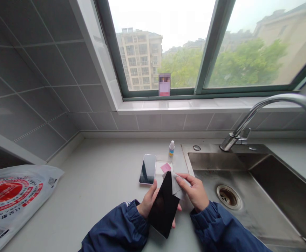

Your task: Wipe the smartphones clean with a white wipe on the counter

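A black, flat device like a phone or small tablet is tilted over the counter, gripped by my left hand. Its thumb lies along the left edge, and its fingers show from behind at the right edge. With my right hand I pinch a light grey cloth against the device's upper right edge. Just beyond lies a phone with a dark screen, face up on the counter. Beside it is a small pink piece, resting on something flat and pale or clear that my hands partly hide.
A small white-capped bottle stands behind the pink piece. To the right is a steel sink with a curved faucet. A printed white plastic bag lies at the left on the pale counter. A window is behind.
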A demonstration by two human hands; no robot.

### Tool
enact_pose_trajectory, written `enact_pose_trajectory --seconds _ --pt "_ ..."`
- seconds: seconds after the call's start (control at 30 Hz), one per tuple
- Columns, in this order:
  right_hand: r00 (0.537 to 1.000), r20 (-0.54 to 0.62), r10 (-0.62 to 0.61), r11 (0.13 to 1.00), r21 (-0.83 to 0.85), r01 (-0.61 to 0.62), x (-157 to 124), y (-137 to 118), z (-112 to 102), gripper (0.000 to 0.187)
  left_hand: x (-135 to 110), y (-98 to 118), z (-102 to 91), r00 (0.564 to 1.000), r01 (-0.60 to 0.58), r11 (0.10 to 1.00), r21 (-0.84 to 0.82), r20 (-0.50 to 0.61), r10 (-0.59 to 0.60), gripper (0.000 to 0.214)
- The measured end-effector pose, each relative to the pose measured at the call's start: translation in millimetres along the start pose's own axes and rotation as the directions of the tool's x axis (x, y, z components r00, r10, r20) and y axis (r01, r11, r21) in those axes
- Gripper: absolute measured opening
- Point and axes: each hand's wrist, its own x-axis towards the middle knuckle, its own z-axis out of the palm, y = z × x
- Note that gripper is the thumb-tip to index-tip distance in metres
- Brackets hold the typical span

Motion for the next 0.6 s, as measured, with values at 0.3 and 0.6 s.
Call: enact_pose_trajectory --seconds 0.3,0.6 --pt "0.986 0.1 0.132 0.97 0.193 -0.149 -0.7 6.5 4.2 0.05 -4.1 7.4 4.3 1.0 0.008 1.0 -0.008 -0.002 -0.008 0.088" --pt "0.971 0.164 0.172 0.938 0.275 -0.213 -1.7 8.2 8.0 0.054 -4.8 10.3 7.0 0.997 0.076 0.997 -0.021 -0.028 -0.076 0.093"
